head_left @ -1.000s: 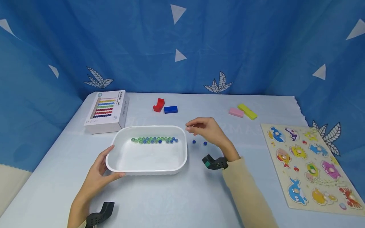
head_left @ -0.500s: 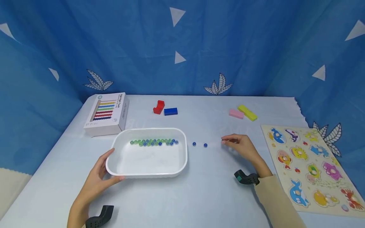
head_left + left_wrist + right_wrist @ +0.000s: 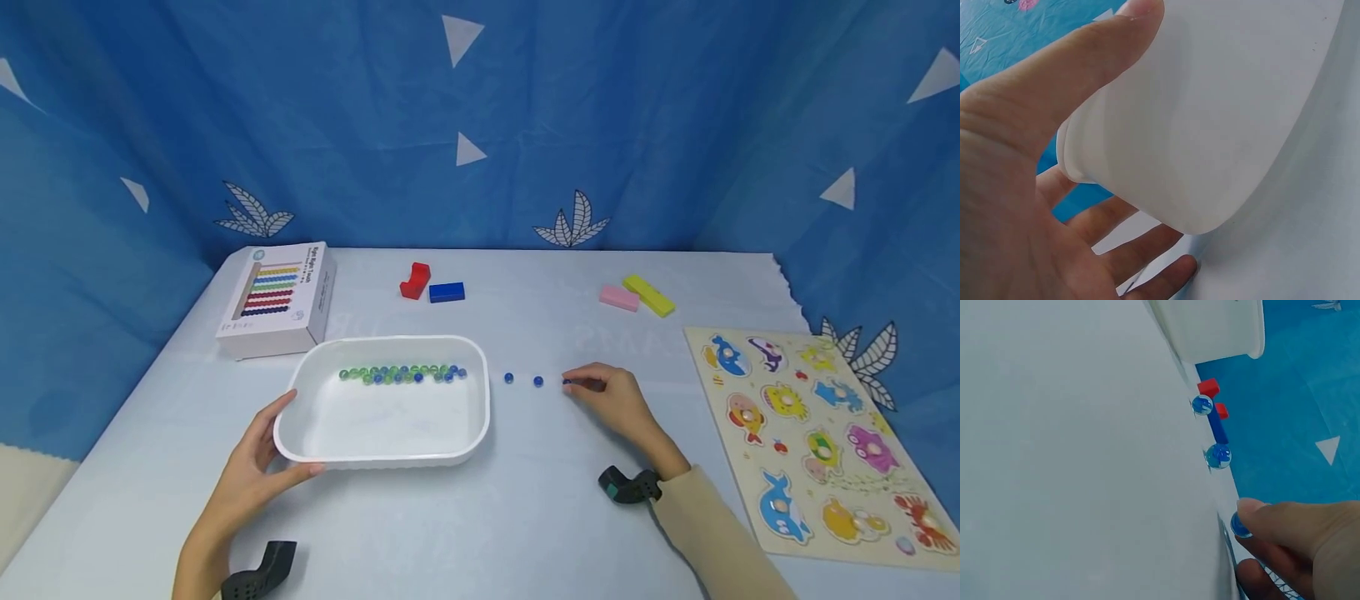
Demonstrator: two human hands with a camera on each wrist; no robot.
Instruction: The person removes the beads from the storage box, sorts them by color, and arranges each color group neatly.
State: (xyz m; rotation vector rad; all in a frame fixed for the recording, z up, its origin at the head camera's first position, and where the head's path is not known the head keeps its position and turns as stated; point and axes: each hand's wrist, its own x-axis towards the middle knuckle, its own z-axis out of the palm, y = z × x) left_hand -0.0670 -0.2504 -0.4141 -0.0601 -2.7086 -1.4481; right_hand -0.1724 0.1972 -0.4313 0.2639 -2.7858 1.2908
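Left hand (image 3: 247, 471) grips white oblong plastic tray (image 3: 390, 425); right of it, right hand (image 3: 617, 403) pinches blue glass marble (image 3: 1239, 528); uneven release risks rolling.

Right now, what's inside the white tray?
Green and blue marbles, in a band toward the far side of the white tray. Some overlap, so no exact count; the near rim likely hides the inner wall below it.
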